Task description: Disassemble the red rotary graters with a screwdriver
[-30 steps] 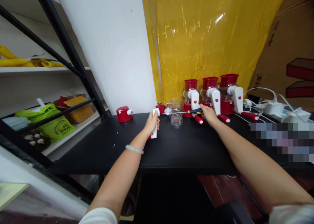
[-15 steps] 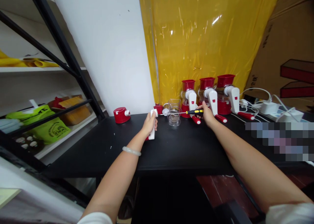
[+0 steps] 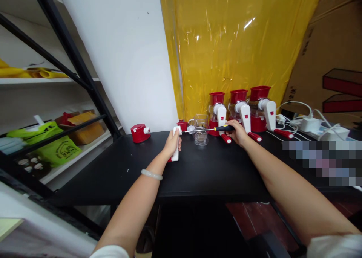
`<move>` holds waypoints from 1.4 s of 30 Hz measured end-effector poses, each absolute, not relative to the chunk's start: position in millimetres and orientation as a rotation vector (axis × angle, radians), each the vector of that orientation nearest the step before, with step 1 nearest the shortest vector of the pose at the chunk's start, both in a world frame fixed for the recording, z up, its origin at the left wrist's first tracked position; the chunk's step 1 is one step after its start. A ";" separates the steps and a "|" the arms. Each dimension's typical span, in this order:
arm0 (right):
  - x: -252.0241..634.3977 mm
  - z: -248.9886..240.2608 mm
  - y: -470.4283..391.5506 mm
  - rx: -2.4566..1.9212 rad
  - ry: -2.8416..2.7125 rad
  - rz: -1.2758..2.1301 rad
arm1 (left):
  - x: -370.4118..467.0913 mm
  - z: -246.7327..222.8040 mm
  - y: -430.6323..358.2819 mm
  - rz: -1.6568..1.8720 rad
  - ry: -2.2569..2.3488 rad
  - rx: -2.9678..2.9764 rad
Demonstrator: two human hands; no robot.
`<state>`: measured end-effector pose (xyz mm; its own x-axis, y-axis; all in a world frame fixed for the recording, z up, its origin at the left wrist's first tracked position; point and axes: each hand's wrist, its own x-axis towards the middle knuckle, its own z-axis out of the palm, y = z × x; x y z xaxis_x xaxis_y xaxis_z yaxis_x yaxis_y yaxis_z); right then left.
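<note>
My left hand (image 3: 171, 144) is wrapped round a white crank handle (image 3: 175, 152) with a red part at its lower end, holding it upright just above the black tabletop. My right hand (image 3: 238, 133) grips the black-and-yellow handle of a screwdriver (image 3: 223, 128). The screwdriver lies level, its thin shaft pointing left, and its tip meets the top of the crank handle. Behind and below the shaft stands a clear plastic piece (image 3: 200, 137). To the left of my hands sits a red round base (image 3: 140, 133) with a white spout-like knob.
Several red-and-white hand-crank grinders (image 3: 217, 113) line the back right of the black table (image 3: 113, 175). White cables and adapters (image 3: 333, 132) lie at the right. A yellow plastic curtain (image 3: 240, 43) hangs behind. On the left, a shelf (image 3: 82, 150) holds green bags.
My right hand's fingers have shifted round the screwdriver handle, and the handle's yellow marks look turned. The left hand and the crank handle have stayed in place.
</note>
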<state>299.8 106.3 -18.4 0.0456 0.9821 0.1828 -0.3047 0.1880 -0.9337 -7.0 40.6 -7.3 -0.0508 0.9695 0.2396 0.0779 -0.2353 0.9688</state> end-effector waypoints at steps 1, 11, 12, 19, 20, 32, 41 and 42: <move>300.5 -19.1 107.0 -0.907 -1.052 1.160 | -7.1 -7.7 40.8 1.395 1.187 1.414; 299.1 -21.7 105.7 -0.881 -1.103 1.089 | -5.8 -4.4 37.6 1.395 1.170 1.394; 298.5 -20.1 104.5 -0.833 -1.080 1.146 | -5.7 -4.2 37.4 1.397 1.172 1.398; 300.7 -20.6 107.4 -0.972 -1.093 1.098 | -6.0 -6.1 39.2 1.398 1.191 1.405; 301.2 -22.0 108.6 -1.025 -1.127 1.028 | -6.1 -6.4 39.6 1.394 1.191 1.406; 299.8 -19.0 104.8 -0.829 -0.993 1.234 | -5.0 -7.1 39.1 1.393 1.204 1.377; 302.0 -24.8 109.1 -0.885 -1.106 1.071 | -5.3 -5.0 38.9 1.400 1.209 1.392; 301.5 -23.6 107.5 -0.831 -1.071 1.122 | -5.1 -4.8 38.2 1.402 1.202 1.394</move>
